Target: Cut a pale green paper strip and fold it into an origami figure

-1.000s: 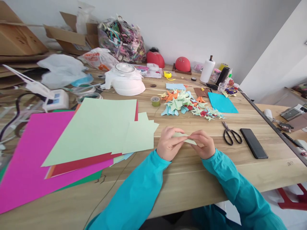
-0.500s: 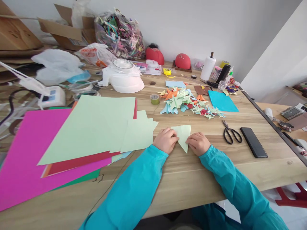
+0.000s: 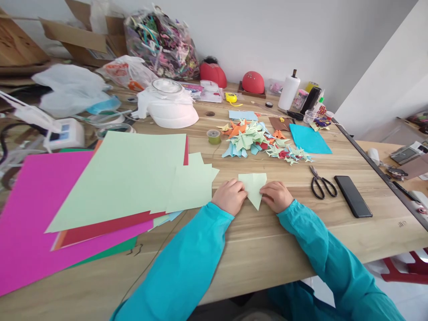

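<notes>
Pale green folded paper, a thin sliver between my meeting fingertips a second ago, now shows its broad face on the wooden table, and my hands have parted to either side of it. It sits just right of the frame's centre. My left hand has its bent fingers closed on the left edge, and my right hand pinches the right edge; held from both sides like this, I judge, the paper stays steady and its face is uncovered. Its sharp tip points to the bottom of the frame, toward me, while the broad, nearly straight edge faces the top. So the long axis runs up and down the frame, the tip leaning slightly right. Green sheets spread across the left of the frame, seemingly for easy reach; scissors lie right of my right hand, and folded paper pieces are heaped above, apart from my working spot.
</notes>
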`<state>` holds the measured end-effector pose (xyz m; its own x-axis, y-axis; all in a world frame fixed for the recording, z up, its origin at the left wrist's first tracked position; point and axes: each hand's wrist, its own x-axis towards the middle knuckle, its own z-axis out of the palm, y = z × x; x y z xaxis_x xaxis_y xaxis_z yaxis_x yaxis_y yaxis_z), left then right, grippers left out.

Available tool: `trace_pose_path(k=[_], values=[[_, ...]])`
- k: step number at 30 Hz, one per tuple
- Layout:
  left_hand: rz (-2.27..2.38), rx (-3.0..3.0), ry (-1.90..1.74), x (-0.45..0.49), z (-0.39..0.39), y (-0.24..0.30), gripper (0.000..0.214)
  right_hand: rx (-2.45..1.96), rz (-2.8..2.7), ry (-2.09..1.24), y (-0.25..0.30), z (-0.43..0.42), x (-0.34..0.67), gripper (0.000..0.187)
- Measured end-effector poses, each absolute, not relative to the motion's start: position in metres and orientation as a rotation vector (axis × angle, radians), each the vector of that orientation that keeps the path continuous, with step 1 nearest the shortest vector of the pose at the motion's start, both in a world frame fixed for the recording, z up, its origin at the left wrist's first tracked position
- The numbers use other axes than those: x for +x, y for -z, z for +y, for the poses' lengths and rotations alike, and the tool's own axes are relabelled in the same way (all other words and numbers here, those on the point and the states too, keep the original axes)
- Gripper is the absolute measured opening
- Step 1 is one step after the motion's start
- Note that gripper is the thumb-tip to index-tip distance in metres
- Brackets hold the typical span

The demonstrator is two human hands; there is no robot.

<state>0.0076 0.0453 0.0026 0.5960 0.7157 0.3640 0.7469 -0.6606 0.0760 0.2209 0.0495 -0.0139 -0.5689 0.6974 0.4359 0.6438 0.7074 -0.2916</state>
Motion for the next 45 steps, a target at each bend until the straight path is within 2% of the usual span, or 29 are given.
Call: trace_pose_path(k=[15, 21, 30, 45], values=[[-1.695, -2.587, 1.002, 0.017, 0.05, 0.013, 0.014, -1.345, -2.081, -0.35, 0.018, 0.066, 0.21, 0.019], [-1.892, -2.485, 0.989, 0.021, 0.05, 0.015, 0.016, -1.447, -2.075, -0.276, 0.017, 0.063, 0.204, 0.021], [-1.941, -2.43, 0.922, 0.026, 0.051, 0.013, 0.018, -1.588, -2.106, -0.104, 0.012, 0.059, 0.195, 0.022], [-2.033, -2.372, 0.863, 0.029, 0.04, 0.01, 0.018, -1.708, -2.029, -0.086, 0.011, 0.052, 0.192, 0.023]])
